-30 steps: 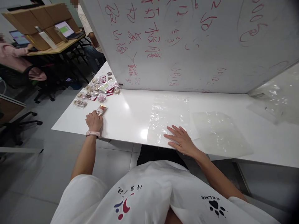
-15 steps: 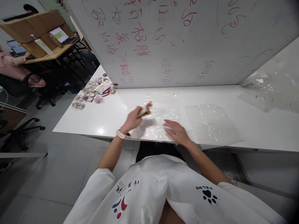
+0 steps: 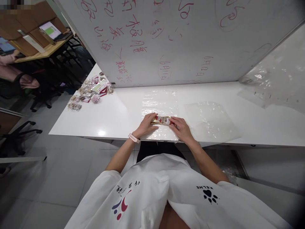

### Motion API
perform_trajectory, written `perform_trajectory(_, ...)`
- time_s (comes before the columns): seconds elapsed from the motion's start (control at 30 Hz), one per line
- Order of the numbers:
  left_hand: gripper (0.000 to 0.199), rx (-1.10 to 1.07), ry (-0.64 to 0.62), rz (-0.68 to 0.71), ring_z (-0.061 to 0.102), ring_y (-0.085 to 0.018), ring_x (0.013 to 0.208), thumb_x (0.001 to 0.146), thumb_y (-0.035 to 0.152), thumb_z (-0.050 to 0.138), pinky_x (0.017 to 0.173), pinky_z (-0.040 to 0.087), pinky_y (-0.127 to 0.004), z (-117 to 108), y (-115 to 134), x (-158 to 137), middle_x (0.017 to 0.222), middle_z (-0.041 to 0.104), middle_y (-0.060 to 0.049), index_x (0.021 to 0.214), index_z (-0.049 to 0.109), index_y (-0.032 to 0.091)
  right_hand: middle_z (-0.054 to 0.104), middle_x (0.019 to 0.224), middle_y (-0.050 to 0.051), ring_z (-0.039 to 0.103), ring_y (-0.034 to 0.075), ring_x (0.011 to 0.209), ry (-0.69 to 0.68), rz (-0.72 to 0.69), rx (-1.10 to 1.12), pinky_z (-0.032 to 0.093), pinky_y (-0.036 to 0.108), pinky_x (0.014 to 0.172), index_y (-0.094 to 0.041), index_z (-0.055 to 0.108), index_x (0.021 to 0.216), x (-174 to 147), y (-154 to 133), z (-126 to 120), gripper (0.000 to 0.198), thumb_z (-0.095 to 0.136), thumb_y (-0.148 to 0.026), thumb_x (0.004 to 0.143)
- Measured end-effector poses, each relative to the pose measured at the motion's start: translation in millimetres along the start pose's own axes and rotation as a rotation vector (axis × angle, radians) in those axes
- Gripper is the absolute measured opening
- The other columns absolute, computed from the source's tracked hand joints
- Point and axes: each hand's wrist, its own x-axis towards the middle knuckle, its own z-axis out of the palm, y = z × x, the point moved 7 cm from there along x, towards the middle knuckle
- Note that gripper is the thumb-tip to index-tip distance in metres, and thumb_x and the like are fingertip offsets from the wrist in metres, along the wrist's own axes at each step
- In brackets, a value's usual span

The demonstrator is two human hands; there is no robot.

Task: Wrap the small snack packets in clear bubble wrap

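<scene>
A slim red and gold instant coffee stick packet lies crosswise between my hands, low over the table. My left hand holds its left end, with the fingers along the far edge and the thumb on the near side. At the right end, the fingers of my right hand close on the packet and cover its tip. Beneath both hands a clear, ribbed plastic sheet is spread on the white table, its near edge close to the table's front edge.
A second translucent plastic sheet lies to the right, overhanging the front edge. Several small wrapped items are heaped at the table's left end. A whiteboard stands along the back. More clear plastic is at the far right.
My left hand has brought the packet down and turned it crosswise over the sheet. My right hand, earlier resting flat on the sheet, now grasps the packet's other end.
</scene>
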Motion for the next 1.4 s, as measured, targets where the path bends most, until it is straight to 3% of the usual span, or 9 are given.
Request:
perform_trajectory(0.17,0.066,-0.106,0.091,-0.058,0.033,-0.029,0.147,0.085,0.038,0.073,0.112,0.042,-0.043,0,-6,-8,0.158,0.032,-0.015,0.142,0.044,0.025,0.066,0.128,0.008,0.057,0.026,0.121,-0.022,-0.088,-0.002,0.049,0.049,0.104,-0.027,0.071,0.119,17,-11,-2,0.034,0.049,-0.041,0.099)
perform_trajectory(0.37,0.037,-0.068,0.135,-0.075,0.047,-0.027,0.136,0.089,0.033,0.068,0.103,0.05,-0.044,0,-5,-4,0.141,0.049,-0.015,0.122,0.058,0.022,0.066,0.131,0.005,0.056,0.025,0.127,-0.219,-0.147,0.019,0.046,0.05,0.107,-0.03,0.069,0.122,39,-6,14,0.033,0.047,-0.04,0.099)
perform_trajectory(0.53,0.041,0.249,0.231,-0.001,0.025,-0.033,0.149,0.091,0.038,0.064,0.119,0.029,-0.058,0,22,-22,0.156,0.036,-0.017,0.126,0.055,0.02,0.065,0.135,0.006,0.055,0.024,0.13,-0.214,-0.147,0.011,0.043,0.049,0.11,-0.027,0.066,0.127,37,-1,20,0.037,0.046,-0.04,0.1)
perform_trajectory(0.63,0.04,0.368,0.132,0.149,0.029,-0.031,0.148,0.092,0.039,0.06,0.123,0.019,-0.059,14,47,-50,0.153,0.043,-0.013,0.128,0.054,0.022,0.065,0.133,0.005,0.056,0.024,0.129,-0.208,-0.148,0.005,0.043,0.049,0.109,-0.028,0.067,0.125,35,-3,20,0.036,0.046,-0.042,0.1)
perform_trajectory(0.73,0.029,0.391,0.004,0.186,0.048,-0.027,0.134,0.095,0.029,0.055,0.118,0.032,-0.055,27,47,-75,0.14,0.056,-0.01,0.124,0.056,0.024,0.069,0.127,0.006,0.058,0.023,0.124,-0.168,-0.161,-0.007,0.045,0.046,0.105,-0.026,0.07,0.119,36,-6,19,0.033,0.047,-0.042,0.1)
perform_trajectory(0.87,0.021,0.373,0.075,0.149,0.058,-0.025,0.117,0.098,0.028,0.053,0.099,0.05,-0.045,21,28,-83,0.125,0.064,-0.011,0.117,0.059,0.021,0.072,0.118,0.008,0.063,0.025,0.111,-0.088,-0.117,-0.099,0.048,0.042,0.093,-0.023,0.072,0.105,39,-6,21,0.029,0.054,-0.045,0.097)
perform_trajectory(1.03,0.017,0.429,0.116,0.233,0.063,-0.022,0.099,0.1,0.033,0.05,0.083,0.053,-0.038,14,33,-72,0.108,0.07,-0.009,0.097,0.061,0.02,0.073,0.115,0.006,0.064,0.026,0.104,-0.076,-0.08,-0.147,0.046,0.041,0.087,-0.023,0.07,0.1,41,-6,27,0.024,0.059,-0.044,0.095)
perform_trajectory(1.23,0.015,0.415,0.339,0.274,0.054,-0.025,0.129,0.101,0.023,0.043,0.103,0.047,-0.048,-14,47,-37,0.128,0.065,-0.01,0.095,0.057,0.021,0.074,0.11,0.006,0.064,0.026,0.099,-0.123,-0.072,-0.151,0.046,0.041,0.084,-0.023,0.072,0.097,46,-5,24,0.022,0.062,-0.042,0.093)
perform_trajectory(1.4,0.021,0.378,0.261,-0.055,0.061,-0.019,0.078,0.103,0.026,0.036,0.066,0.046,-0.033,-11,4,12,0.086,0.067,-0.005,0.093,0.054,0.021,0.075,0.108,0.005,0.065,0.028,0.106,-0.231,-0.016,-0.015,0.047,0.043,0.09,-0.026,0.076,0.094,52,-8,19,0.036,0.051,-0.052,0.096)
